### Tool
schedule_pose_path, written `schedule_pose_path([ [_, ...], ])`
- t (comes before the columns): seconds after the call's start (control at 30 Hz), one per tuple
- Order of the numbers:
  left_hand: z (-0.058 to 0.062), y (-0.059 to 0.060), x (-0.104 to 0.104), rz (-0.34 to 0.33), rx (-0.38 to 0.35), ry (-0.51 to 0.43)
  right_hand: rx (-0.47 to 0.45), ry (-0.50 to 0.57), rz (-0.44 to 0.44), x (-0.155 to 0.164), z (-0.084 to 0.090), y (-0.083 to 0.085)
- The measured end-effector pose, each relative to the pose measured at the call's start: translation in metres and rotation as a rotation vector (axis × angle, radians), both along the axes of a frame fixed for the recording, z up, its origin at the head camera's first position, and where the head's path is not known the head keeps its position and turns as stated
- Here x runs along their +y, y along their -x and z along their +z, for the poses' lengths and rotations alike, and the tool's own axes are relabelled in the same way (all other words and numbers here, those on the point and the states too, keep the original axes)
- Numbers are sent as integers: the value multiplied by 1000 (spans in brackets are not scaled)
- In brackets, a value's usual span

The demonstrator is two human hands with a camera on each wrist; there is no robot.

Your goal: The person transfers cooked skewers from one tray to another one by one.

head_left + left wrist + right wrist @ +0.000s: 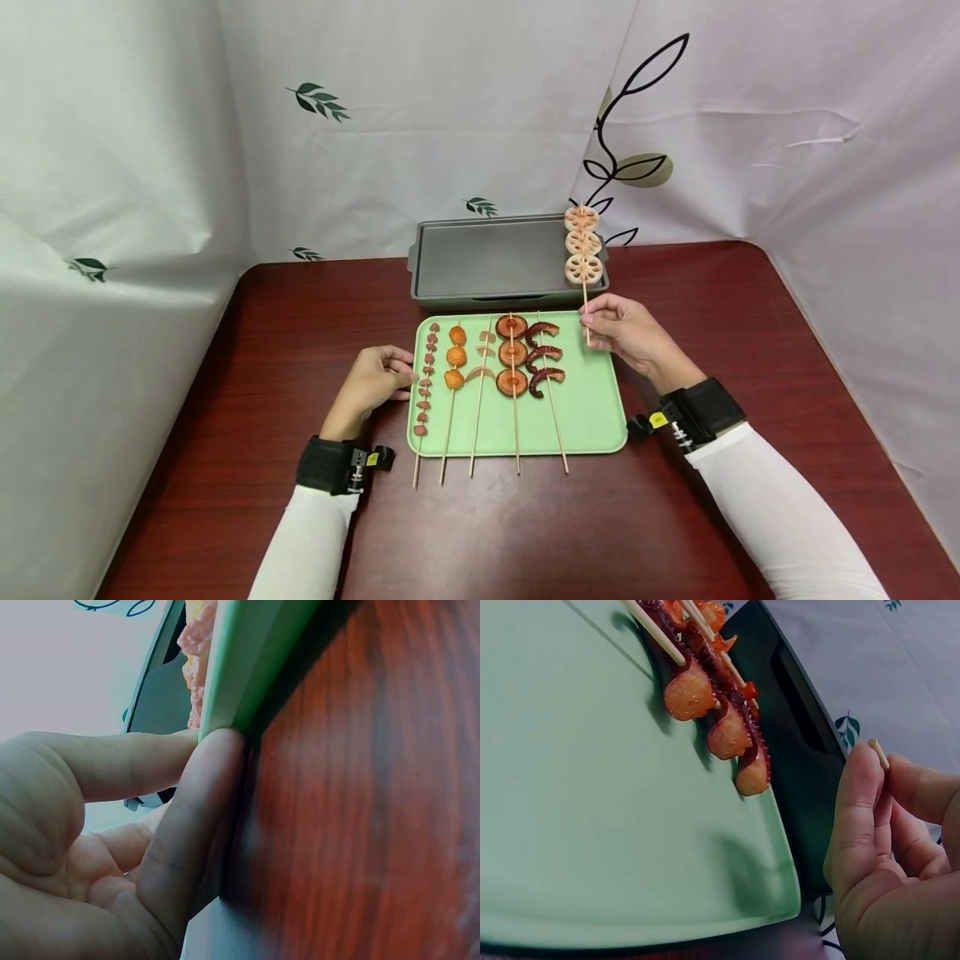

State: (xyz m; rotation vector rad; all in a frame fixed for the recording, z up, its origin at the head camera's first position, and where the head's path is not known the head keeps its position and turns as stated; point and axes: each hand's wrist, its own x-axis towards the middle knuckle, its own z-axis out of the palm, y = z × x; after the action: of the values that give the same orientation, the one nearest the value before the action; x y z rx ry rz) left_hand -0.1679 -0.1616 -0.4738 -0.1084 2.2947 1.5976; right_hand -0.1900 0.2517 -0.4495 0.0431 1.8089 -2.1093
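Observation:
My right hand (626,333) pinches the bare stick of a lotus root skewer (583,269) between thumb and fingertips. Its three lotus slices overlap the right end of the dark grill plate (487,258) in the head view. In the right wrist view the stick's end (880,753) pokes out from the pinch. On the left, my left hand (378,375) grips the rim of the light green tray (588,408) with thumb and finger. Across the tray lie a skewer of small pink meat pieces (424,382), an orange ball skewer (455,357), a mushroom skewer (512,353) and an octopus tentacle skewer (545,353).
A skewer with pale curved pieces (481,373) lies between the ball and mushroom skewers. Several stick ends reach past the tray's front edge over the dark red wooden table (562,533). Behind the grill hangs a white patterned cloth (420,108), with more cloth on both sides.

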Motion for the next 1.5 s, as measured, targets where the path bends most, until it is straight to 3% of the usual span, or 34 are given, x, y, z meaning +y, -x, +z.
schedule_pose_path([
  [0.37, 0, 0, 0, 5, -5, -1, 44, -90, 37, 0, 12, -7],
  [0.7, -1, 0, 1, 2, -4, -7, 55, -185, 139, 1, 23, -23],
  [1.07, 0, 0, 1, 9, -4, -8, 50, -314, 248, 1, 22, -44],
  [1.5, 0, 1, 1, 6, -8, -13, 48, -313, 293, 3, 20, -72],
])
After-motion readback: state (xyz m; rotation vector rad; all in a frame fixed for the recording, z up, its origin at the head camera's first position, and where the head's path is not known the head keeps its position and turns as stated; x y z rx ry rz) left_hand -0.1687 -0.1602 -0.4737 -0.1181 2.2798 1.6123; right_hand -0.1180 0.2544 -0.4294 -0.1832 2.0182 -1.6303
